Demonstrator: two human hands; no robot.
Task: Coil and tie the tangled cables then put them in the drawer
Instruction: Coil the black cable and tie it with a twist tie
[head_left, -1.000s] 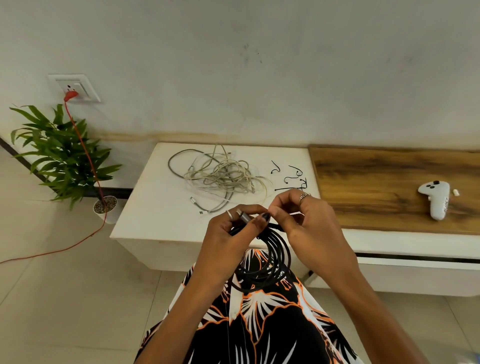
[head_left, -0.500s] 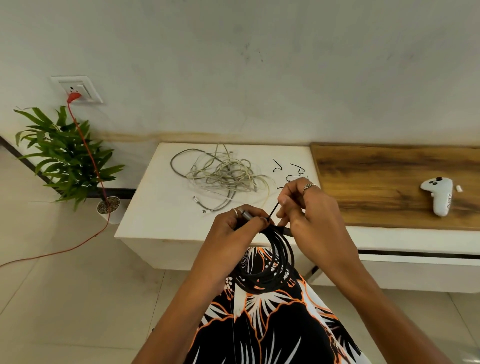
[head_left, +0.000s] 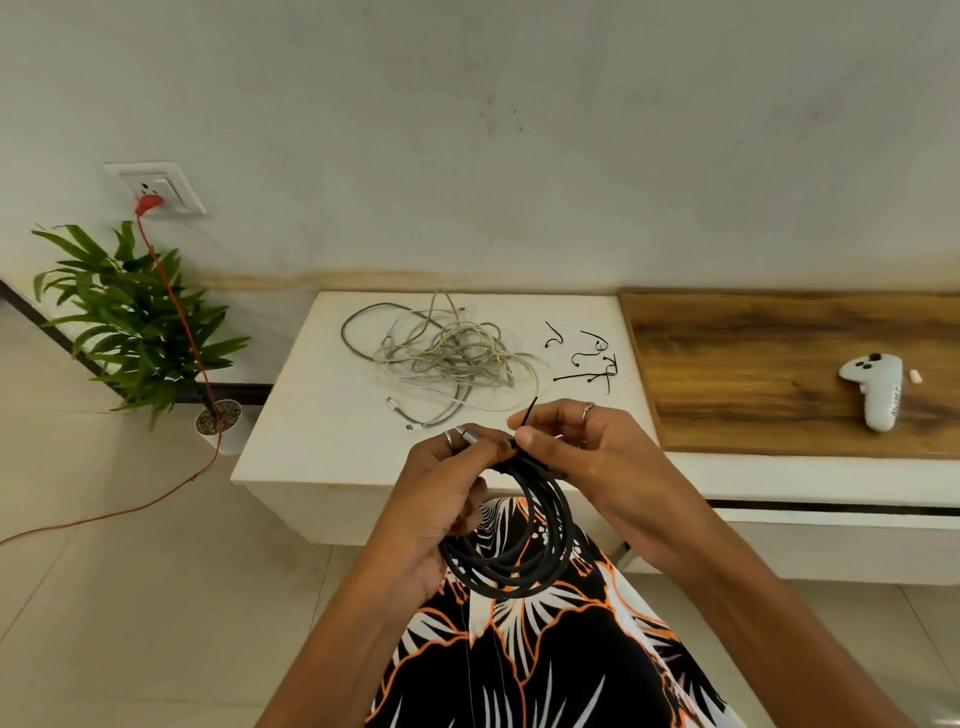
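Note:
A coiled black cable (head_left: 519, 551) hangs in front of my lap, below the cabinet's front edge. My left hand (head_left: 447, 488) grips the top of the coil, with a metal plug showing between its fingers. My right hand (head_left: 582, 452) pinches a thin black tie (head_left: 530, 413) at the top of the coil; the tie's free end sticks up past my fingertips. A tangle of pale grey cables (head_left: 452, 358) lies on the white cabinet top (head_left: 322, 415). Several loose black ties (head_left: 587, 361) lie to its right. The drawer front (head_left: 831, 551) is shut, under the wooden top.
A white game controller (head_left: 878, 389) lies on the wooden top (head_left: 753, 374) at the right. A potted plant (head_left: 135, 322) stands on the floor at the left, and a red cord (head_left: 176, 312) runs from the wall socket (head_left: 156, 189) down across the floor.
My right hand has drawn the black tie up, so its end now stands above my fingertips. The coil sits a little higher in the view. The head camera has shifted slightly.

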